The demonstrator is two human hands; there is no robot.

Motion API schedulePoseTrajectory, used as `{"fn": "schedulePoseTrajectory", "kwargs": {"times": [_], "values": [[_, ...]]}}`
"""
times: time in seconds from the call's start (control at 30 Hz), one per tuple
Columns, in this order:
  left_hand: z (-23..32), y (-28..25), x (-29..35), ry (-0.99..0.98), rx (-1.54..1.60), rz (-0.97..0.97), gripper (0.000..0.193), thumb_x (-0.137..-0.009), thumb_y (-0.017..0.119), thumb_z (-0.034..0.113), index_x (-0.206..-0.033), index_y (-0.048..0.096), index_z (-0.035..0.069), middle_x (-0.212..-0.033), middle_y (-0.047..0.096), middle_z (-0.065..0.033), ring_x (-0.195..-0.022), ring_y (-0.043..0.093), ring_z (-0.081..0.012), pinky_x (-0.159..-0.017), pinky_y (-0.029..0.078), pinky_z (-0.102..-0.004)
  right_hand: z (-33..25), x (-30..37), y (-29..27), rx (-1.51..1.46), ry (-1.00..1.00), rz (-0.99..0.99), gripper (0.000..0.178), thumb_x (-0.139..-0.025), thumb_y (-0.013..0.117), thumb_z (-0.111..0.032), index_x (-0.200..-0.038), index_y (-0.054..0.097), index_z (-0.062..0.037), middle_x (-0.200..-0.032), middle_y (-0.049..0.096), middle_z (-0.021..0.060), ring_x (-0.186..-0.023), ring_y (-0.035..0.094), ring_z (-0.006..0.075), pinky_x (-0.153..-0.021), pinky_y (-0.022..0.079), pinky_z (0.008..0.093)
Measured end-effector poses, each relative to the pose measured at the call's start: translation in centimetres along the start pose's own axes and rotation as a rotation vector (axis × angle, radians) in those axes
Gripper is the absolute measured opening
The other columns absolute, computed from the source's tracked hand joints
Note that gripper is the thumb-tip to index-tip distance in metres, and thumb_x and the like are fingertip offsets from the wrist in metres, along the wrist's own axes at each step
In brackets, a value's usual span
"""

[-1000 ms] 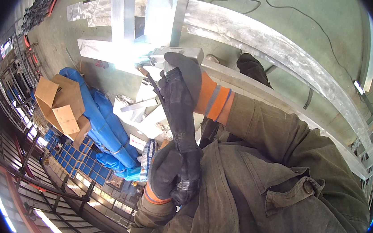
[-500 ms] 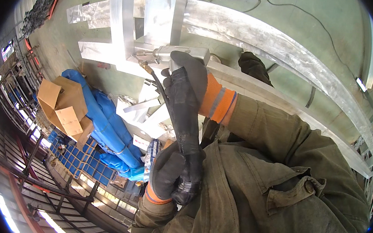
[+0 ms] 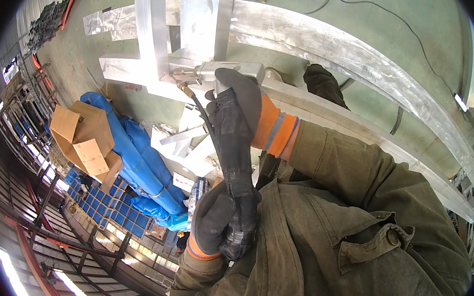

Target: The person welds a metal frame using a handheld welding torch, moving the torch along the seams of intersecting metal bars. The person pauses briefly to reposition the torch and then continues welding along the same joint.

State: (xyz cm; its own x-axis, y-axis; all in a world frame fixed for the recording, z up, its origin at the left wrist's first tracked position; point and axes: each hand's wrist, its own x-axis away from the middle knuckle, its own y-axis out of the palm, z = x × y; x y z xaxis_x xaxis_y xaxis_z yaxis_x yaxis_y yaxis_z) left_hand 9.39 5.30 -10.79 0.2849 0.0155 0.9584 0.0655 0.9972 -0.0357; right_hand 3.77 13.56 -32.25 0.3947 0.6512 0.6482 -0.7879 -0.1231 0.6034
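Both my hands wear dark grey gloves with orange cuffs. They hold one long hand-held tool (image 3: 232,165) with a black, tape-wrapped body and a silver-grey block-shaped metal head. My right hand (image 3: 241,91) is closed round the tool just below its head. Closer to my body, my left hand (image 3: 213,220) is closed on the thick lower end, against my jacket. A thin black hose with a brass-coloured fitting runs along the body. The head's front end points left, close to where an upright aluminium bar (image 3: 151,20) meets a flat aluminium beam (image 3: 119,68). Glare partly hides that joint.
Long curved aluminium beams (image 3: 338,43) sweep to the right. Beyond them a black cable (image 3: 400,18) lies on the green floor. At left are an open cardboard box (image 3: 86,139), blue wrapped bundles (image 3: 146,168) and metal offcuts (image 3: 184,134). A dark trouser leg (image 3: 320,84) stands between beams.
The view has shifted slightly, so the upright bars sit a little further left and the box a little further right. Both hands keep their grip and the tool's position barely differs.
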Motion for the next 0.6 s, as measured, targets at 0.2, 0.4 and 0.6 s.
{"fn": "schedulePoseTrajectory", "kwargs": {"times": [0.2,0.4,0.6], "values": [[-0.3,-0.5,0.3,0.034,-0.025,0.004,0.061,-0.096,0.060,0.045,-0.120,0.060,-0.011,-0.100,0.070,-0.0167,-0.082,0.069,-0.0199,-0.071,0.056,-0.0306,0.5,0.1,0.7,-0.038,0.016,-0.004,0.039,-0.095,0.069,-0.034,-0.114,0.054,-0.0039,-0.093,0.062,0.0107,-0.070,0.064,0.0205,-0.061,0.056,0.0366],[-0.4,-0.9,0.5,0.075,-0.082,-0.038,0.065,-0.096,0.056,0.047,-0.119,0.059,-0.013,-0.097,0.070,-0.0191,-0.079,0.070,-0.0219,-0.069,0.059,-0.0316,0.7,0.8,1.6,0.001,-0.005,0.080,0.034,-0.094,0.069,-0.037,-0.105,0.057,-0.0076,-0.085,0.060,0.0076,-0.067,0.062,0.0198,-0.062,0.057,0.0364],[0.0,-0.6,0.7,0.080,-0.132,-0.017,0.065,-0.096,0.053,0.048,-0.118,0.060,-0.012,-0.097,0.070,-0.0178,-0.080,0.070,-0.0223,-0.070,0.059,-0.0316,0.4,1.0,1.7,-0.007,0.036,0.030,0.031,-0.095,0.069,-0.033,-0.107,0.058,-0.0064,-0.095,0.061,0.0101,-0.078,0.065,0.0203,-0.067,0.058,0.0377]]}}
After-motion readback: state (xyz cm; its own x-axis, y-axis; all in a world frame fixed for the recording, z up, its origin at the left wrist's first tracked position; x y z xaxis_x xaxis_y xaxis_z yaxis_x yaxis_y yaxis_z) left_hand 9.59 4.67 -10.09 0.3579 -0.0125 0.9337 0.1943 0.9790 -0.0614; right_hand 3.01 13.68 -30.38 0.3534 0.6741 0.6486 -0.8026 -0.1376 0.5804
